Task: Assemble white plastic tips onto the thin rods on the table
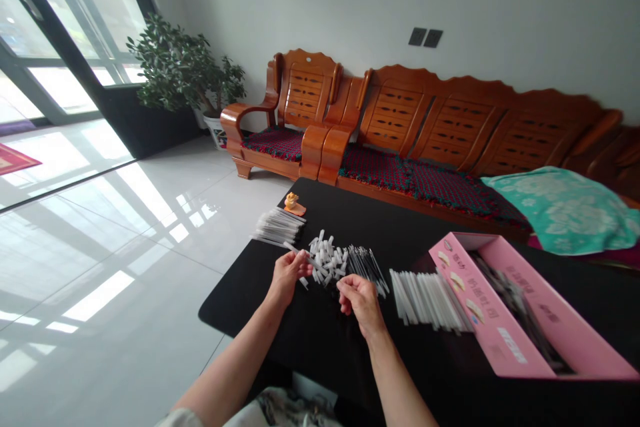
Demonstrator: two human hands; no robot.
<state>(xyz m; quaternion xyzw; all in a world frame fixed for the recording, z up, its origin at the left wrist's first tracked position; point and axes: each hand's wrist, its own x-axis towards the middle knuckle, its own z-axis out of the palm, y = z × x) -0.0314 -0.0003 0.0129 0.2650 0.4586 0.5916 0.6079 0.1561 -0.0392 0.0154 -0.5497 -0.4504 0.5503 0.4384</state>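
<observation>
My left hand [289, 275] pinches a thin white stick [303, 255] in a narrow grip, just beside a heap of white plastic pieces [326, 259] on the black table [250, 303]. My right hand [361, 300] curls narrow at the heap's near edge; I can't tell whether it holds anything. Thin black rods [366, 268] touch the heap's right side. A blurred row of white tubes [425, 300] lies between that hand and the open pink cardboard box [520, 340]. Past the heap lie a bundle of white sticks [278, 227] and a small orange figurine [292, 201]. Beyond the table stands a wooden sofa [425, 113] with a teal towel [560, 210] on it.
</observation>
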